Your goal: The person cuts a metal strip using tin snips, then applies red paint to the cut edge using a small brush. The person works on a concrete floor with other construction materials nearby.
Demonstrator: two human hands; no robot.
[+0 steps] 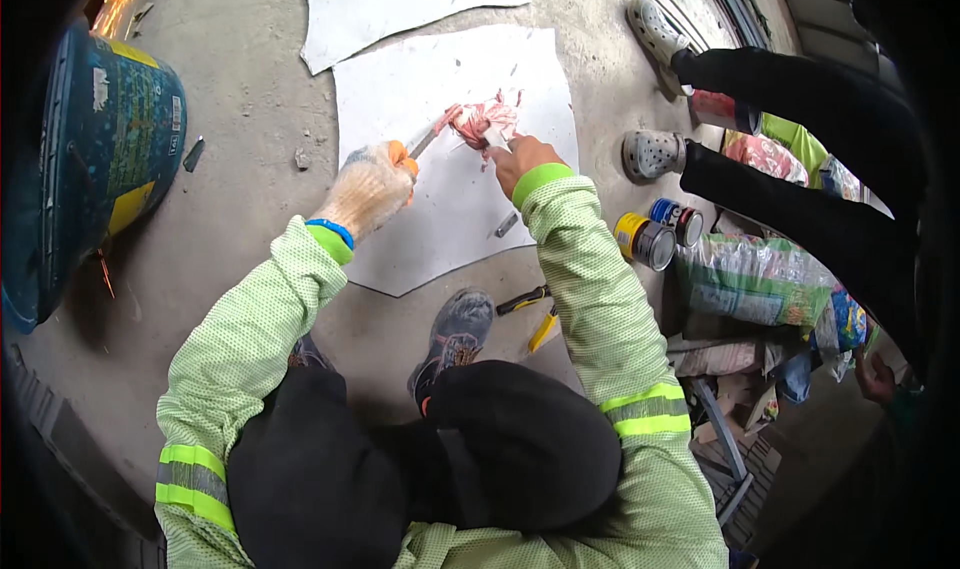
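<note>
Left hand (365,191), gloved: closed around a narrow metal blade (425,142), angled inward, tip at the paste. Right hand (526,163), ungloved, apart from the left: fingers closed on a pale flat scraper (494,139), held low, seemingly for control. Streaked red-and-white paste (480,122): heaped just beyond and between both hands, within reach of either tool. White sheet (425,234): flat beneath, presumably keeping paste off the concrete floor (245,169). Two cans (652,246): right of the right hand, off the sheet.
</note>
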